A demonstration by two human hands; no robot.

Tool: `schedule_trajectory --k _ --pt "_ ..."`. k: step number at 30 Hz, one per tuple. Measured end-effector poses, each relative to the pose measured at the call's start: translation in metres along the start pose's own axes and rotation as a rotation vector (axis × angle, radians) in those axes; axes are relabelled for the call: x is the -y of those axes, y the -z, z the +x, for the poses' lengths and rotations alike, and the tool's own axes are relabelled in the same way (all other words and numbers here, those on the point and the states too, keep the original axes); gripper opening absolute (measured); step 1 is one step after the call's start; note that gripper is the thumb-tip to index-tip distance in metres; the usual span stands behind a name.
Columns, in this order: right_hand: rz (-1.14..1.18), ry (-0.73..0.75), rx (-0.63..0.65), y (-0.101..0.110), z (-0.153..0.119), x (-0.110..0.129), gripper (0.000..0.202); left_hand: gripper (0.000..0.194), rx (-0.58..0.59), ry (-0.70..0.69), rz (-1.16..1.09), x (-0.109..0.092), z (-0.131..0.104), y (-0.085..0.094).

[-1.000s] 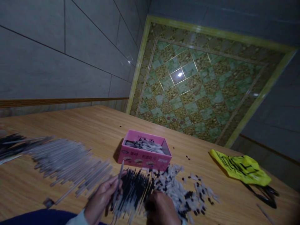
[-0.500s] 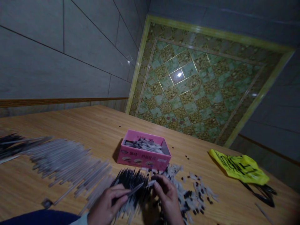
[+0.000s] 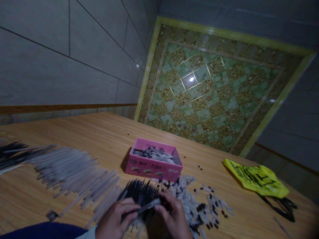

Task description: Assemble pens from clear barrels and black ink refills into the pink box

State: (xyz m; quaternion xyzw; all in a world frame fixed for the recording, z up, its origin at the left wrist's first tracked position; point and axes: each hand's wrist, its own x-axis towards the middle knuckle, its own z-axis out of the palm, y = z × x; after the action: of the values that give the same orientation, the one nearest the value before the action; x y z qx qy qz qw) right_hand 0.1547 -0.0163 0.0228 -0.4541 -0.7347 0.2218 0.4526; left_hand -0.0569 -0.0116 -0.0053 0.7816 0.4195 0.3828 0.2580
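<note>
My left hand (image 3: 118,217) pinches a thin dark stick (image 3: 143,209) between thumb and fingers, low in the middle of the view. On the right, my right hand (image 3: 171,214) grips a small translucent piece (image 3: 156,201) that meets the far end of the stick. Under and behind both hands lies a pile of black-tipped sticks (image 3: 139,191). A heap of small translucent pieces and black bits (image 3: 185,191) spreads beside my right hand. Just beyond the hands stands a pink box (image 3: 152,167) holding many similar slim pieces (image 3: 158,154).
Rows of clear tubes (image 3: 74,169) lie on the wooden table (image 3: 99,132) at left, with dark sticks (image 3: 12,152) farther left. A yellow bag (image 3: 259,177) with black straps rests at right. A small dark object (image 3: 52,215) sits near the blue sleeve.
The stick and the translucent piece, apart or barely touching before, now meet in one line. My right hand has moved slightly left and down; my left hand has moved slightly right.
</note>
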Motion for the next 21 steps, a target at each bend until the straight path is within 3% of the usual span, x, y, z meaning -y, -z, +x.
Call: schedule_trajectory --k 4,7,21 --pt "-0.149 0.104 0.075 0.003 0.001 0.003 0.013 0.02 -0.113 0.03 0.154 0.016 -0.007 -0.008" --pt "-0.229 0.16 0.123 0.003 0.0 0.005 0.014 0.018 -0.163 -0.033 0.209 0.021 -0.01 -0.01" --pt "-0.338 0.141 0.141 -0.006 -0.005 0.002 0.024 0.019 -0.151 -0.255 0.289 -0.003 -0.003 0.005"
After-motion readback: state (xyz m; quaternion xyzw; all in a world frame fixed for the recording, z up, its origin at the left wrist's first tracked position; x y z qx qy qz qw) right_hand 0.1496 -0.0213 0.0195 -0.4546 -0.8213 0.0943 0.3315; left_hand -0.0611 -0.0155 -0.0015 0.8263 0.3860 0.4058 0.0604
